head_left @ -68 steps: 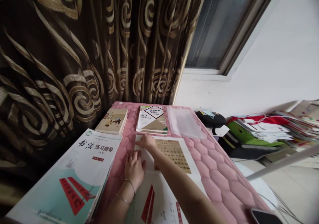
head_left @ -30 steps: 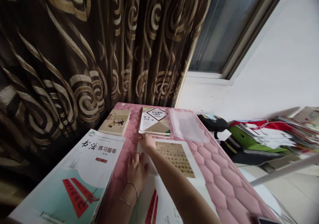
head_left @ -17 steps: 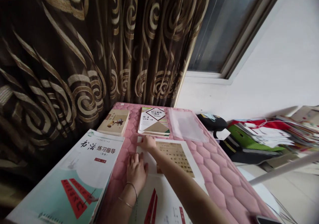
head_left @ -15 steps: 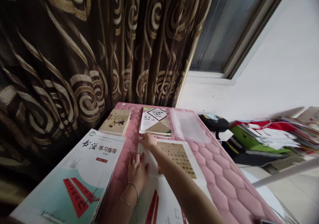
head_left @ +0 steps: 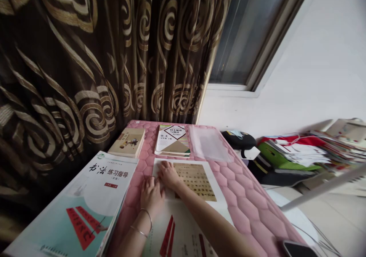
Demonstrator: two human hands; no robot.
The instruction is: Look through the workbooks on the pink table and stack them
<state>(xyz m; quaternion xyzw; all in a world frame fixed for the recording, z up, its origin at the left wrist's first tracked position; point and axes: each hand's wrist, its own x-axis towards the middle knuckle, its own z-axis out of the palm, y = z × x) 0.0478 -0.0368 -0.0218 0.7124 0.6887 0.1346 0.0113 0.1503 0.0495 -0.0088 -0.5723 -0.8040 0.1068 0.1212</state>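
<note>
A white book [head_left: 197, 180] with a tan block of characters on its cover lies in the middle of the pink quilted table [head_left: 243, 196]. My right hand [head_left: 168, 174] lies flat on its upper left part, fingers stretched out. My left hand [head_left: 151, 194] rests flat beside it on the book's left edge, fingers pointing away from me, with two thin bangles on the wrist. Neither hand holds anything.
A large calligraphy workbook [head_left: 85, 199] lies at the near left. A small tan book [head_left: 128, 142], a white and green book [head_left: 173, 139] and a clear plastic sleeve [head_left: 208, 144] lie at the far edge before the brown curtain [head_left: 85, 58]. A phone [head_left: 299, 248] and a heap of books [head_left: 300, 152] are on the right.
My right hand has drawn back from the book's far left corner and now lies lower on the cover, close to my left hand. The view has shifted slightly.
</note>
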